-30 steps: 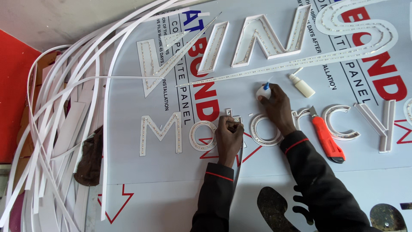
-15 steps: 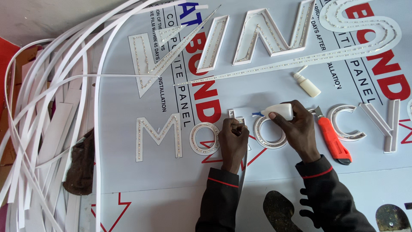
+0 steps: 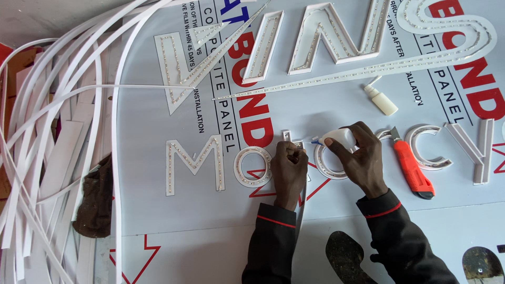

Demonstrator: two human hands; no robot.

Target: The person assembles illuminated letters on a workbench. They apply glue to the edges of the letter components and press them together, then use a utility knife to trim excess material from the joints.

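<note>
My left hand [image 3: 288, 168] is closed on a small white strip letter [image 3: 291, 139], pressing it against the white composite panel [image 3: 326, 221] between two ring-shaped letters [image 3: 251, 167]. My right hand [image 3: 360, 158] grips a small white glue bottle [image 3: 339, 139] tilted left, its blue tip close to the strip letter. Both sleeves are black with a red band. White channel letters with rows of small lights lie along the panel, among them a zigzag letter [image 3: 193, 164].
An orange utility knife [image 3: 413, 167] lies right of my right hand, and a second white glue bottle [image 3: 381, 100] above it. Larger lit letters [image 3: 336, 37] sit at the top. Loose white plastic strips [image 3: 47, 131] pile at the left, with a brown rag [image 3: 94, 200].
My right hand has come down and left with the glue bottle, from above the letters to beside the strip letter. My left hand has stayed on the letter. The view has shifted slightly.
</note>
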